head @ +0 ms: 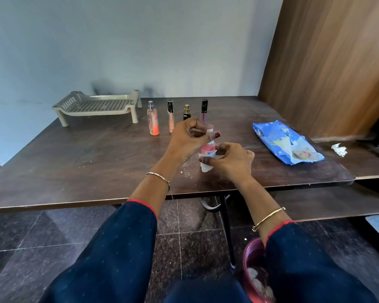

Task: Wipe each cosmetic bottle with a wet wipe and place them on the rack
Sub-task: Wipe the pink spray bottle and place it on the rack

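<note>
While fingertips (214, 135) pinch its cap, the pink bottle (208, 148) is mid-wipe above the table (96, 162).
Left hand (188, 138) grips the top, right hand (230, 160) presses the wet wipe (206, 166) round the base; a wet slip could drop it onto the four bottles (171, 115) just behind. Rack (96, 106) holds nothing.

Probably a plain room in a home: a dark wooden surface (74, 162) against a bare pale wall (140, 40), wood-panelled furniture (328, 62) (perhaps a wardrobe), polished stone floor (53, 232).
</note>
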`<state>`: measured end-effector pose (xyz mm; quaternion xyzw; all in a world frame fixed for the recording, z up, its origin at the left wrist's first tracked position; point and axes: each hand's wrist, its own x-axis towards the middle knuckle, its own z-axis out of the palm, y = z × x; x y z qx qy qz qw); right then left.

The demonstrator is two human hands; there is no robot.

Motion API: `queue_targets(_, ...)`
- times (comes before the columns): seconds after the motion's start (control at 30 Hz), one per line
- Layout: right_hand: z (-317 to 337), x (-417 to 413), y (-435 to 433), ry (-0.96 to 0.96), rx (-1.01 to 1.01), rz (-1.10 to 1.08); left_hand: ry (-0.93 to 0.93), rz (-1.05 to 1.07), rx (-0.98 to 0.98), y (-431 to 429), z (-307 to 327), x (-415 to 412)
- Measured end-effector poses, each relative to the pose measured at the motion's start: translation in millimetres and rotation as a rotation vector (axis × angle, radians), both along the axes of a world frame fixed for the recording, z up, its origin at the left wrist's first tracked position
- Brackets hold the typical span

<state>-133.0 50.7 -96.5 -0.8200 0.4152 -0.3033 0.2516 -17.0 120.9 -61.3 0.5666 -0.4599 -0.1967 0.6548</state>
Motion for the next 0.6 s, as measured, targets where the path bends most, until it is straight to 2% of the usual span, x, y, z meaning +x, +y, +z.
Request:
queue_targets(0.1,-6.2,0.1,-1.7,0.087,-0.01,-0.003,-0.052,0.041,0.023,-3.7,1.1,0.4)
queue_targets(0.17,-6.2,-0.2,-1.6,0.063,0.044,0.01,-0.042,0.031,0.046,-4.1,2.6,2.0)
queue_targets(0.23,-3.6,1.2,-1.4,-0.055,0.12,0.047,-0.055,0.012,0.069,-2.7,6.4,4.0)
queue_targets(0.33,6.5,4.2,3.1,-0.421,0.249,0.145,-0.15,-0.018,0.091,-0.2,11.1,10.5)
queue_targets(0.4,14.5,6.6,3.8,-0.548,0.245,0.173,-0.174,-0.069,0.102,1.3,12.5,15.1)
queue_targets(0.6,9.1,13.2,-1.4,-0.515,0.279,0.244,-0.154,-0.143,0.108,2.4,9.6,22.7)
